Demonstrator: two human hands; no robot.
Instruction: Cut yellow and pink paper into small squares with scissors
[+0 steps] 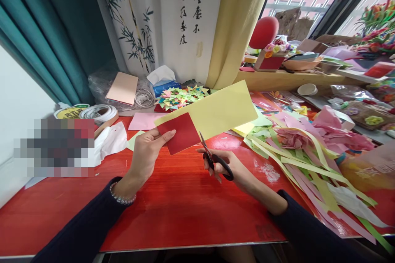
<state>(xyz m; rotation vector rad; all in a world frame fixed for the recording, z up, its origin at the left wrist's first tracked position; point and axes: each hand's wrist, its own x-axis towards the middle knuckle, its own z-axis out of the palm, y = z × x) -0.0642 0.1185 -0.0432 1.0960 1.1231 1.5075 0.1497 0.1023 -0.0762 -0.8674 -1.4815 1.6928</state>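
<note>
Between the thumb and fingers of my left hand (pixel 149 150) are a red paper square (pixel 180 133) and a long yellow paper strip (pixel 220 109). The red square overlaps the left part of the yellow paper, in front of it. My right hand (pixel 226 164) grips black-handled scissors (pixel 212 158), its fingers around the handles. The blades point up, close to the lower right corner of the red square and the lower edge of the yellow paper. Whether they touch the paper is hard to tell.
Behind the hands lie a pile of small colored paper pieces (pixel 182 98), a pink sheet (pixel 143 121) and a blue tissue pack (pixel 166 87). Long paper strips (pixel 324 176) spread over the red table (pixel 185 213) at the right. A white cable roll (pixel 98 112) sits at the left.
</note>
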